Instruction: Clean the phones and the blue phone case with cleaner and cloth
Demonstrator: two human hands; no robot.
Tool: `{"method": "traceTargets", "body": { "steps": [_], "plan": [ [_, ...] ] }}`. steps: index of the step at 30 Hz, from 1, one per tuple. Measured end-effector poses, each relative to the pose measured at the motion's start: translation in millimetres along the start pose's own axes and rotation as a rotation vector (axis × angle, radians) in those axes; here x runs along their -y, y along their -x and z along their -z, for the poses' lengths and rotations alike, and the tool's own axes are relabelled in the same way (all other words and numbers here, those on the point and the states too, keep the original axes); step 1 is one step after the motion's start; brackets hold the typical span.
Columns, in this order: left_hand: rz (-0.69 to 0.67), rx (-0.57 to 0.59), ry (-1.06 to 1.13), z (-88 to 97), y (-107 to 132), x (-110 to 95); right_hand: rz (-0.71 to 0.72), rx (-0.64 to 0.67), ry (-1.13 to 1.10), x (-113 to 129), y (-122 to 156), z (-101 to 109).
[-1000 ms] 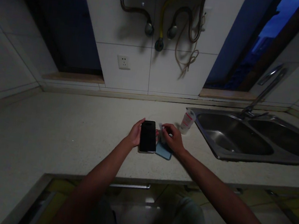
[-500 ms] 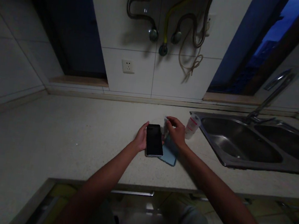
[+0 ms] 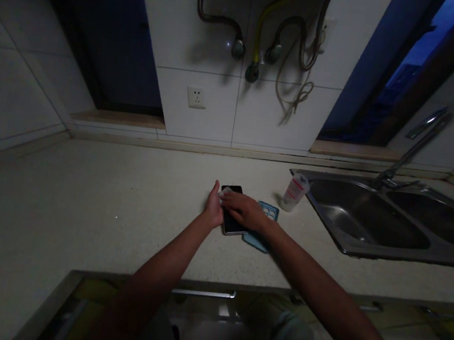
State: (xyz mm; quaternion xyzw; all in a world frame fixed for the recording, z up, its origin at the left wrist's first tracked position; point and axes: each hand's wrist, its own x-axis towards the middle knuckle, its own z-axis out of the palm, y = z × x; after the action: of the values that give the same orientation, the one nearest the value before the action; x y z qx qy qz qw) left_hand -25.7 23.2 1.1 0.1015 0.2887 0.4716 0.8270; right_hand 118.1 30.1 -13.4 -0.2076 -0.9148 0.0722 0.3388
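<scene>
My left hand (image 3: 214, 208) grips a black smartphone (image 3: 231, 227) along its left edge, the thumb pointing up. Pressed to the upper part of the screen is a small white wipe (image 3: 225, 192), under the fingertips of my right hand (image 3: 244, 208). That hand covers much of the phone's middle. A light blue phone case (image 3: 257, 242) with round camera holes lies on the counter, partly beneath my right wrist. Just right of it a clear plastic cup (image 3: 295, 192) with red print leans slightly.
The pale counter (image 3: 82, 202) runs along a tiled wall with a power socket (image 3: 196, 98). On the right sits a double steel sink (image 3: 366, 214) with a tall faucet (image 3: 414, 146). Hoses and a tied cord (image 3: 300, 96) hang above.
My right hand has moved left with the white wipe, from beside the phone onto its screen. More of the blue case and its camera holes now shows. My left hand keeps its hold.
</scene>
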Motion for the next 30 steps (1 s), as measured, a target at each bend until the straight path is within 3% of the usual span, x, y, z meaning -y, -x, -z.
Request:
{"method": "traceTargets", "body": {
  "steps": [5,11,17,23,26,30],
  "plan": [
    [-0.103,0.01,0.046,8.1,-3.5,-9.5,0.136,0.136,-0.201,23.7,-1.2,8.9],
    [-0.154,-0.003,0.065,14.9,-7.1,-14.9,0.053,0.142,-0.163,19.6,0.0,16.5],
    [-0.079,-0.019,-0.049,11.6,-5.4,-8.7,-0.161,-0.111,0.074,-9.9,8.7,11.0],
    [0.029,0.139,-0.075,7.7,-0.1,-0.1,-0.341,-0.335,0.213,-16.5,8.2,12.8],
    [0.126,0.211,-0.095,6.2,3.5,4.2,-0.486,-0.451,0.184,-19.3,7.8,16.8],
    [0.188,0.266,-0.113,4.7,4.6,8.9,-0.572,-0.559,0.036,-25.1,7.4,18.8]
  ]
}}
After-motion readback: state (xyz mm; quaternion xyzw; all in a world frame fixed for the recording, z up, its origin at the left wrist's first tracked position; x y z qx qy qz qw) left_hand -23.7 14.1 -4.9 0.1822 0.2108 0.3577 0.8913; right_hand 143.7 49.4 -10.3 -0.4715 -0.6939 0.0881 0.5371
